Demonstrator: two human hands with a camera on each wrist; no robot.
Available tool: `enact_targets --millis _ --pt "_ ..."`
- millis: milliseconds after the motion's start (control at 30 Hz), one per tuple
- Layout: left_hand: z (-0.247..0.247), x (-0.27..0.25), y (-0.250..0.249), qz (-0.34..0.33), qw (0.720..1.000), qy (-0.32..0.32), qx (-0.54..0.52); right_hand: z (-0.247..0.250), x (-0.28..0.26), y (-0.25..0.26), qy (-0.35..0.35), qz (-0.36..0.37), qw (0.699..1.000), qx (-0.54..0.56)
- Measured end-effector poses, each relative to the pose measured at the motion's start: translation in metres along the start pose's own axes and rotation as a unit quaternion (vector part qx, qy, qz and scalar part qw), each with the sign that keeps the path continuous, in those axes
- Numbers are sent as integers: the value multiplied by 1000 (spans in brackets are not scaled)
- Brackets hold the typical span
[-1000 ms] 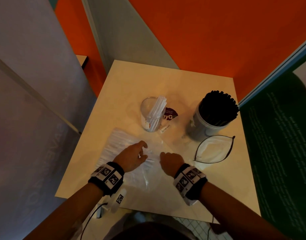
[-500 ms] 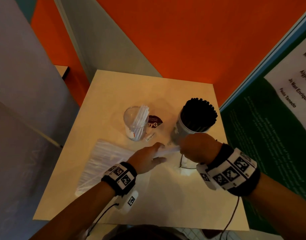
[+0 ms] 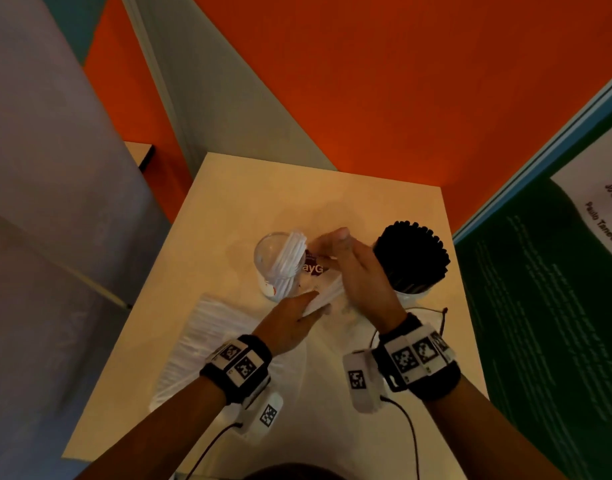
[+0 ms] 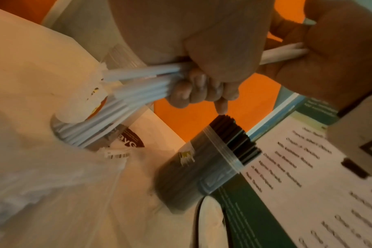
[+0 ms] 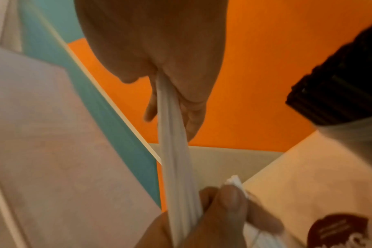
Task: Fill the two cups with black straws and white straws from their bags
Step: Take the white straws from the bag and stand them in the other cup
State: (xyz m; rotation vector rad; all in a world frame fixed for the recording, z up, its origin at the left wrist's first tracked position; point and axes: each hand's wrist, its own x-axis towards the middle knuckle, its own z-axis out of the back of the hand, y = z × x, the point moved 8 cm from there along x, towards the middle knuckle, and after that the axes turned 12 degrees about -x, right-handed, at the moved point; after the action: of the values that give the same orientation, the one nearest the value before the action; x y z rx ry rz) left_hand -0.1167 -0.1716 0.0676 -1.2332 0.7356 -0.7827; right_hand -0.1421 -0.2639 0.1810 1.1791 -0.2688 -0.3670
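Both hands, right hand and left hand, grasping one white straw bundle beside the clear cup; a loose grip could scatter straws or tip it.

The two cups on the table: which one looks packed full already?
The cup of black straws, on the right, is crammed to its rim. The clear cup holds only some white straws along one side.

Cream table bears two cups, straw bag.
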Motion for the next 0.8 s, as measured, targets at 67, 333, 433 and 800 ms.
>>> enact_targets --millis 67,333,433,800 --pt "16 5 -8 -10 998 -42 -45 1 10 9 -24 47 993 104" --pt "68 63 -61 -120 971 -123 -168 -37 52 33 4 121 986 114" --pt "84 86 -67 -105 972 -121 -173 -32 84 44 -5 127 985 116" --pt "110 94 9 12 982 -80 168 -55 114 -54 12 -21 999 30"
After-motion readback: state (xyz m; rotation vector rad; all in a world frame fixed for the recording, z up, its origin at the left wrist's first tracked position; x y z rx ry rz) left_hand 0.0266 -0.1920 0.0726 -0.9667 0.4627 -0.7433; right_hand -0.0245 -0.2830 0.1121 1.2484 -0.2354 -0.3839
